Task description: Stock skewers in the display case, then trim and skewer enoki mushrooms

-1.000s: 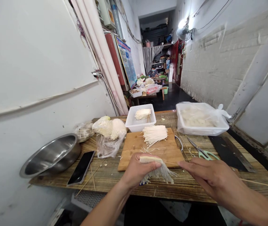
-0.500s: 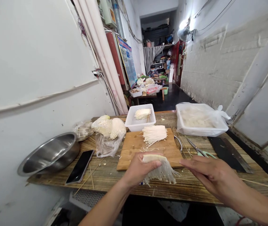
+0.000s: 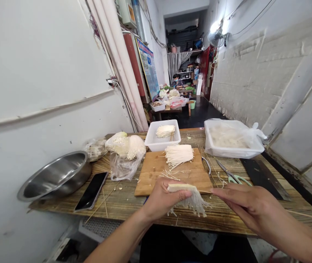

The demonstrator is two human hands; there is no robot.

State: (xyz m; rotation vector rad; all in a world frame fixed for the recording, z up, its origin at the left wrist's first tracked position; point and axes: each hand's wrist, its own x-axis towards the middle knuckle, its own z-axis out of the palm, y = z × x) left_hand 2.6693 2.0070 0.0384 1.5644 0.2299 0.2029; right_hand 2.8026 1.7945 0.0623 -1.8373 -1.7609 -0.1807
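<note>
My left hand [image 3: 162, 199] is closed around a flat bunch of enoki mushrooms [image 3: 191, 204], its cut edge up and the thin stems and caps hanging toward the table's front edge. To the right, my right hand [image 3: 250, 204] pinches a thin bamboo skewer [image 3: 305, 214]; its tip side points left at the bunch and most of its length is hidden by the fingers. Beyond the hands lies a wooden cutting board [image 3: 147, 179], bearing another enoki bunch [image 3: 179, 155] and some loose stems [image 3: 170, 175].
Behind the board stands a white tub [image 3: 156, 145] with skewered enoki. Left are a bagged enoki heap [image 3: 127, 148], a phone [image 3: 91, 191] and a steel basin [image 3: 54, 177]. Right are scissors [image 3: 231, 173], loose skewers [image 3: 213, 171], a cleaver [image 3: 265, 179] and a bag-covered tub [image 3: 234, 140]. A person [image 3: 176, 82] sits far back.
The bunch in my left hand has tilted a little and shifted slightly right. My right hand stays nearly in place, still pinching the skewer. The view has moved slightly.
</note>
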